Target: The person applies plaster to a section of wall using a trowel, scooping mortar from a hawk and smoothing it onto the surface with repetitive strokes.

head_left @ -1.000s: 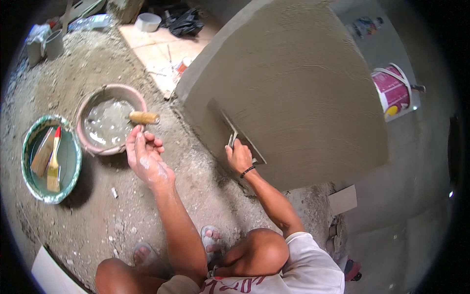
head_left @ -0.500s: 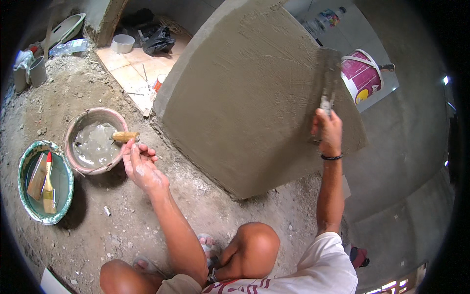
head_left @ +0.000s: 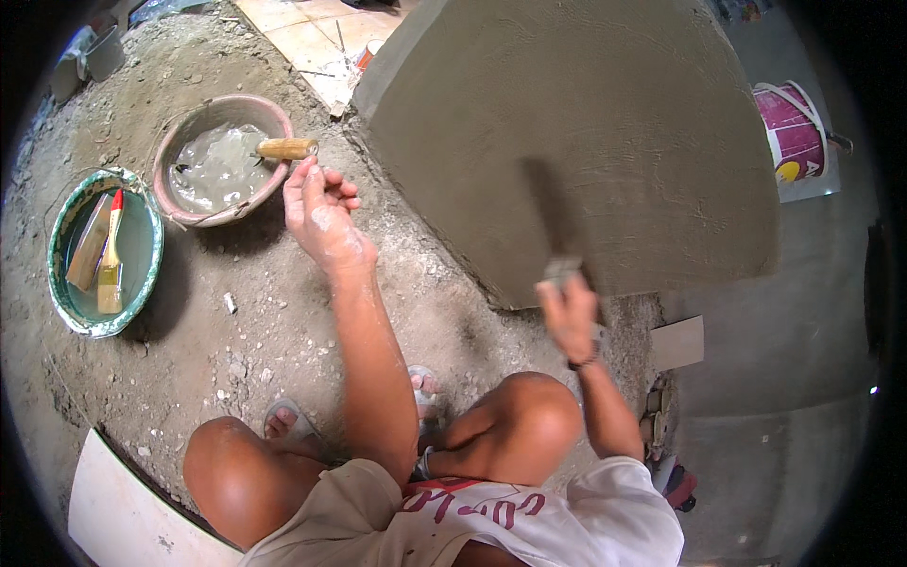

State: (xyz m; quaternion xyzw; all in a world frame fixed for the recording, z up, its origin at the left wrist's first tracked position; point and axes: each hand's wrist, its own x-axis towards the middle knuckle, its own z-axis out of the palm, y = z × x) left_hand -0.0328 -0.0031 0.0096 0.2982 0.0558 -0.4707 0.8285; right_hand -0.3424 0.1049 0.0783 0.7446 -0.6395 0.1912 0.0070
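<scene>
My left hand [head_left: 324, 213], streaked with pale residue, hovers loosely curled, fingers apart, just below a wooden-handled tool [head_left: 286, 148] at the rim of a pink bucket of wet grey mix [head_left: 217, 168]. My right hand [head_left: 572, 317] grips a steel trowel [head_left: 553, 217], blurred by motion, at the lower part of a sloped slab of smooth grey plaster [head_left: 586, 94]. To the left, a teal basin of cloudy water [head_left: 140, 269] holds a wooden piece [head_left: 88, 241] and a red-tipped paintbrush [head_left: 111, 288].
Rough, rubble-strewn ground [head_left: 236, 369] surrounds my feet. Pale tiles [head_left: 293, 24] lie beyond the bucket. At right are a purple pail [head_left: 789, 132] and a square tile [head_left: 676, 342]; a white board [head_left: 123, 501] lies at lower left.
My right hand swept the trowel up to the slab's right side, then back down toward the lower middle. My left hand stays by the wooden handle while the view shifts slightly.
</scene>
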